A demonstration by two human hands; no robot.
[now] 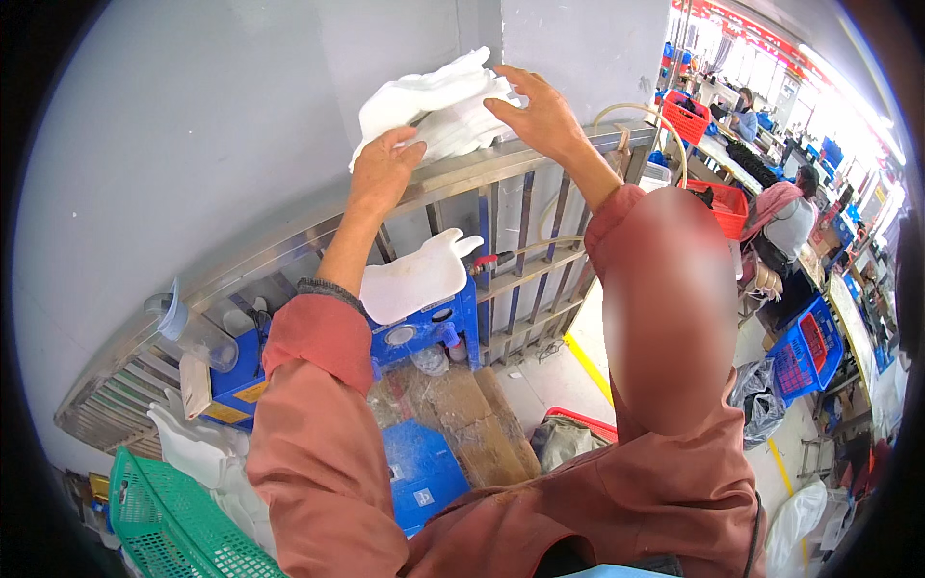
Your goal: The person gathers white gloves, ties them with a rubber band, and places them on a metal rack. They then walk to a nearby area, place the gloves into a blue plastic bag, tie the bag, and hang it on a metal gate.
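Note:
A stack of white curved moulded pieces (438, 101) lies on top of the metal rail (462, 177), against the grey wall. My left hand (383, 173) is at the stack's near left edge, with thumb and forefinger a little apart; its other fingers are partly hidden. My right hand (544, 114) is at the stack's right end, thumb and forefinger spread wide and nothing between them. Below the rail, another white moulded piece (416, 281) with a notched end rests on a blue machine (424, 332). Its exact kind I cannot make out.
A green plastic basket (164, 511) stands at lower left beside more white pieces (198, 453). A clear plastic jug (207, 345) is by the rail's left part. Brown cardboard (462, 414) lies below. A pale hose (665, 120) loops at right; people sit at worktables beyond.

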